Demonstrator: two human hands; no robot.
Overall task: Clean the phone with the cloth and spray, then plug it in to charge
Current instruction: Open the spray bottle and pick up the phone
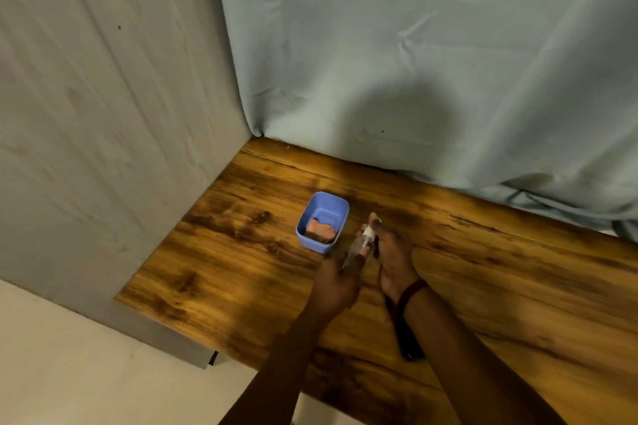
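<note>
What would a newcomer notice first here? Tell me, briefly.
Both hands meet mid-table on a clear spray bottle: the left hand grips its body, the right hand is at its white top. Left of it stands a blue tub holding an orange cloth, and a dark phone lies on the wooden table under the right forearm.

Table [241,269] is standing in a corner: panel [103,114] running along its left edge, sheet [414,62] hanging behind its far edge. Floor [69,373] is showing left of and before the table. Tub [312,247] is sitting on the table; cloth [321,229] is lying in it. Just right of the tub, spray bottle [359,248] is tilting above the table, left hand [336,283] gripping its lower body, right hand [393,259] holding its top end. Phone [409,345] is lying on the table nearer the front edge, partly under the right forearm.
</note>
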